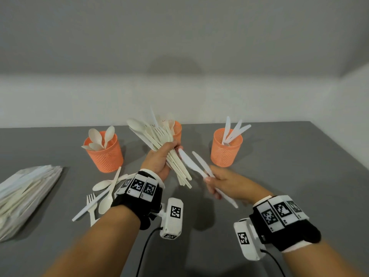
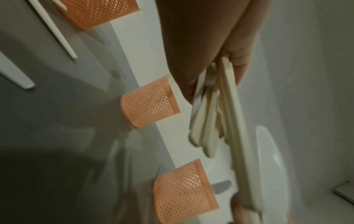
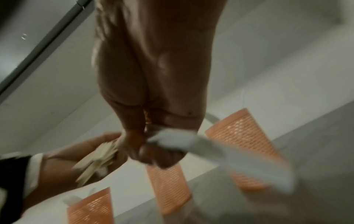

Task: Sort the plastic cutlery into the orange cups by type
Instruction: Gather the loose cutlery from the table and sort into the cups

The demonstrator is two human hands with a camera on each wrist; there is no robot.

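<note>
Three orange mesh cups stand in a row on the grey table. The left cup (image 1: 105, 154) holds spoons, the middle cup (image 1: 177, 130) holds forks and is partly hidden, the right cup (image 1: 226, 149) holds knives. My left hand (image 1: 159, 158) grips a mixed bundle of cream cutlery (image 1: 159, 140) above the table, in front of the middle cup. My right hand (image 1: 221, 182) pinches two white knives (image 1: 196, 164) just right of the bundle, blades pointing up and left. The left wrist view shows the bundle (image 2: 220, 118) between thumb and fingers. In the blurred right wrist view the knives (image 3: 210, 151) stick out of my fist.
Loose spoons, a fork and a knife (image 1: 99, 194) lie on the table in front of the left cup. A clear plastic bag of more cutlery (image 1: 22, 194) lies at the left edge. A white wall runs behind the cups.
</note>
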